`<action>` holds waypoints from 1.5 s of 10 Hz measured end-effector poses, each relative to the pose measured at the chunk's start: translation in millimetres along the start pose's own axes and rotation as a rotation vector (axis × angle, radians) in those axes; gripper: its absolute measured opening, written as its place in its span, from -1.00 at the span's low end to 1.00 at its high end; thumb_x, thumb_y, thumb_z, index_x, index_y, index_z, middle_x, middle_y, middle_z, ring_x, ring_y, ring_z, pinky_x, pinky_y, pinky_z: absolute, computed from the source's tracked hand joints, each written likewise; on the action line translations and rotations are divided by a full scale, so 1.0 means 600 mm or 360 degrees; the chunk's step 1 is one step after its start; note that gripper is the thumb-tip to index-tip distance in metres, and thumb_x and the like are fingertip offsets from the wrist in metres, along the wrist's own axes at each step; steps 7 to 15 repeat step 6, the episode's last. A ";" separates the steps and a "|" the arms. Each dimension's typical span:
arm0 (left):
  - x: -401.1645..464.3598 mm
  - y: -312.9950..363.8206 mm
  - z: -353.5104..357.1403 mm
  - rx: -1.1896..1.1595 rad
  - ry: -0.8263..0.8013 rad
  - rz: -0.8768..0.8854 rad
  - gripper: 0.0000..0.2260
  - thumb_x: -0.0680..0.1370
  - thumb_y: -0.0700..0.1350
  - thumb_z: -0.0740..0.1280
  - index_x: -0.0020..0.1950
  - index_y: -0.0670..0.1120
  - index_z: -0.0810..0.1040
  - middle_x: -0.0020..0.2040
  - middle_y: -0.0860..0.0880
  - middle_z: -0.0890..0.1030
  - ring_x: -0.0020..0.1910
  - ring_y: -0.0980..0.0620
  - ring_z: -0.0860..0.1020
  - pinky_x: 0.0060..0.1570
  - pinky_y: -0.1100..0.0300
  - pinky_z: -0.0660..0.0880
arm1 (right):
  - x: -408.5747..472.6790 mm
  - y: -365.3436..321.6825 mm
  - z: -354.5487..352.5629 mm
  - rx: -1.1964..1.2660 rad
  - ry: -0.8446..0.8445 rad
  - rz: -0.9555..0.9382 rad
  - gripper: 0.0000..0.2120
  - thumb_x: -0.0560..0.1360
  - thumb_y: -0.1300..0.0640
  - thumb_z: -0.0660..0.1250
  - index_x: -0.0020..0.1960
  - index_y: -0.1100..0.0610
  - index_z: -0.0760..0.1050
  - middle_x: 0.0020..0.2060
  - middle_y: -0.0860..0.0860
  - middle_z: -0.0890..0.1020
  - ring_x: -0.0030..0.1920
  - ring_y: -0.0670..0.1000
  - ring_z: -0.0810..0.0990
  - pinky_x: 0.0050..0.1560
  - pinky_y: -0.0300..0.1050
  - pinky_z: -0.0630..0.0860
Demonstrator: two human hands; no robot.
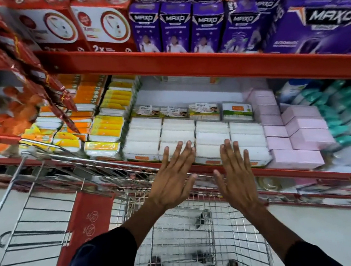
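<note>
White packs: stacked in four columns at the front of the middle shelf, with orange-and-green labels along the lowest edges. Left grip: a bare hand, wide, fingers straight and spread, holding nothing; raised before the lower left of the white packs, fingertips overlapping the second column. Right grip: a bare hand, equally wide, fingers straight, holding nothing; raised before the lower right of the white packs, fingertips over the third and fourth columns. Contact with the white packs: possibly at the fingertips, not decidable through the motion blur. Dark sleeve: well below the white packs, at the bottom edge. Red shelf rail: directly beneath the white packs. Wire trolley: below the white packs and under both grips, with a red flap down and to the left. Small labelled packs: upright in a row just behind the white packs. Yellow packs: just left of the white packs. Orange packs: further left and further back. Pink packs: stacked against the right side of the white packs. Teal packs: well to the right, beyond the pink ones. Purple Maxo boxes: one shelf above the white packs. Red-and-white boxes: above and to the left. Red foil strip: hanging at upper left of the white packs.
</note>
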State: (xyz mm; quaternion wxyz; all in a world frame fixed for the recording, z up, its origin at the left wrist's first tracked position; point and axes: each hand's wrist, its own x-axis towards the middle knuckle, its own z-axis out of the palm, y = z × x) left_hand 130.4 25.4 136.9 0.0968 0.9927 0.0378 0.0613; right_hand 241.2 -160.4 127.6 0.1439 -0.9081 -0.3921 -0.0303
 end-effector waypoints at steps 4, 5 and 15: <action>0.040 0.048 0.047 0.0137 -0.0185 0.0103 -0.38 0.65 0.16 0.03 0.59 -0.09 -0.12 0.63 -0.09 -0.09 0.60 -0.05 -0.18 0.54 -0.22 -0.07 | -0.012 0.079 0.012 -0.0131 -0.0072 0.0080 -0.35 0.60 -0.05 0.08 0.58 0.17 -0.05 0.59 0.11 -0.03 0.58 0.07 -0.14 0.56 0.17 -0.07; 0.041 0.051 0.041 0.0144 -0.0205 0.0093 -0.37 0.65 0.18 0.03 0.59 -0.10 -0.11 0.63 -0.09 -0.11 0.59 -0.05 -0.19 0.54 -0.24 -0.05 | -0.011 0.078 0.010 -0.0131 -0.0051 0.0060 -0.35 0.61 -0.07 0.06 0.58 0.17 -0.07 0.59 0.10 -0.05 0.58 0.06 -0.16 0.55 0.16 -0.07; 0.038 0.061 0.018 0.0152 -0.0150 0.0061 -0.36 0.65 0.19 0.03 0.59 -0.10 -0.12 0.63 -0.09 -0.13 0.59 -0.05 -0.21 0.52 -0.26 -0.03 | -0.011 0.067 -0.011 -0.0089 0.0024 0.0070 -0.34 0.61 -0.08 0.08 0.58 0.16 -0.09 0.59 0.10 -0.07 0.58 0.05 -0.18 0.55 0.17 -0.06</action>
